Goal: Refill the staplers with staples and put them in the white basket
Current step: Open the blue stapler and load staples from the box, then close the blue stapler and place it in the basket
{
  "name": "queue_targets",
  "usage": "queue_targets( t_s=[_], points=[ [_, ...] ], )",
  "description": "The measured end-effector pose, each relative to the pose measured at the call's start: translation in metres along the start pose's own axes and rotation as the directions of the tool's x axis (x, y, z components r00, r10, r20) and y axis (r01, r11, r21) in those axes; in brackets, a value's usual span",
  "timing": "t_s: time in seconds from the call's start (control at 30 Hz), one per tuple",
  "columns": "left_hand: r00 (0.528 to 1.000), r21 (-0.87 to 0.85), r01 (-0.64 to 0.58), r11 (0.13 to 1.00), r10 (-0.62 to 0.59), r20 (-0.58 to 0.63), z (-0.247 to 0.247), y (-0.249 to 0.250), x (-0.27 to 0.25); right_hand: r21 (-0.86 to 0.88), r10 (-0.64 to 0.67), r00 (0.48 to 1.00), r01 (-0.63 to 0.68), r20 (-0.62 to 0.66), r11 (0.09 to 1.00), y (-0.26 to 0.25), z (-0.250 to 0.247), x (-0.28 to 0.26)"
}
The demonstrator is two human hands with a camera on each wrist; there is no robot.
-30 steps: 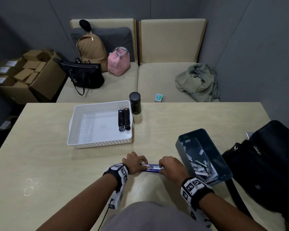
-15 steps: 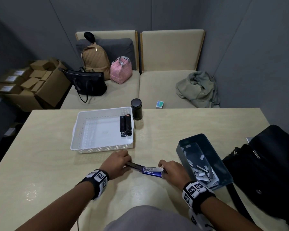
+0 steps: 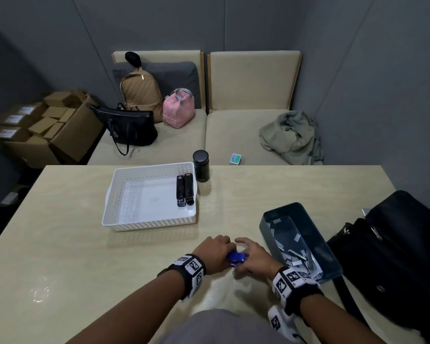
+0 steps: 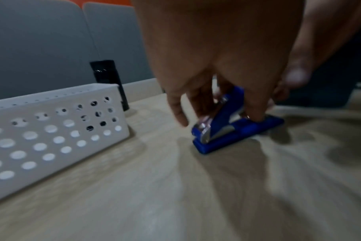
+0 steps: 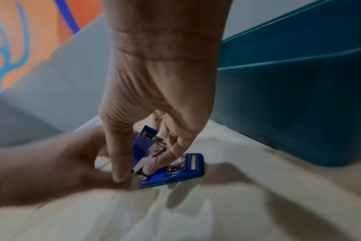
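Both hands [image 3: 236, 256] curled on blue stapler [image 4: 233, 130]; top hinged up only in wrist views, 2 black staplers [image 3: 184, 189] only overhead.

Office meeting booth: grey padded walls [image 3: 358, 70], beige bench seats [image 3: 253, 80], table [image 3: 85, 256], stacked cardboard boxes [image 3: 47, 125]

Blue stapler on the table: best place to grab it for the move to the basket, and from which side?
Grip the blue stapler across its long sides near the middle, coming from above. Its base lies flat on the table and its top is still hinged up, so close it first. Both hands already cover it.
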State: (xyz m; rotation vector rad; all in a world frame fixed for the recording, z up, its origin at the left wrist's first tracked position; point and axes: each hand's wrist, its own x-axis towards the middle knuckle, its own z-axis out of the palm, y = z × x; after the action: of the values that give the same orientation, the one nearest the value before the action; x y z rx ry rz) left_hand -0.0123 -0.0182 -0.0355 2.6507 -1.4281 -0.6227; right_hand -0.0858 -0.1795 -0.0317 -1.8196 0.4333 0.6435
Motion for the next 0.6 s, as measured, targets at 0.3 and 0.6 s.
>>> queue_targets(
  t_s=[0.3,0.6],
  points=[
    [0.987,0.128,0.095,0.987,-0.11,0.117,0.016,0.002,-0.002,-0.207,0.066,0.998,-0.062,0.015,0.976,0.011,-0.014,0.007],
    [0.993,0.063,-0.113,0.992,0.11,0.046,-0.001,-0.022,-0.02,0.039,0.142,0.964,-0.154,0.223,0.987,-0.018,0.011,0.001]
  ],
)
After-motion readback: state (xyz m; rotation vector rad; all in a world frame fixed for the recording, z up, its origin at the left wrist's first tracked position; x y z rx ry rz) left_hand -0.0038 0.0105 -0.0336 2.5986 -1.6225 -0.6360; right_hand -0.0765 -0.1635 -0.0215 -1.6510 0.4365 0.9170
